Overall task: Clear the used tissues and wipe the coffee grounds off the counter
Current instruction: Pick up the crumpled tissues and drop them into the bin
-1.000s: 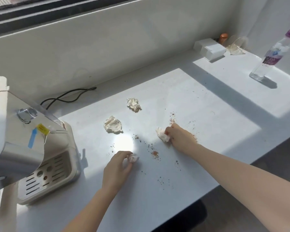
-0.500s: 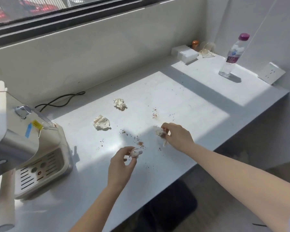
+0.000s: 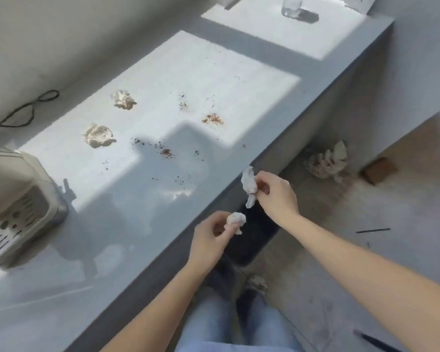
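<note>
On the tabletop [image 3: 277,80] we see two crumpled tissues [image 3: 98,135] lying near each other at the left of the sunlit part, one behind the other. The coffee grounds [image 3: 212,119] are spread in small patches to the right of them, and between the tissues and the grounds the surface is bare. At the far left edge the coffee machine [image 3: 18,199] stands and blocks that side, with a black cable [image 3: 23,113] behind it along the wall. A glass [image 3: 291,7] stands at the far end, well apart. The front strip of the tabletop, near the edge, is free.
</note>
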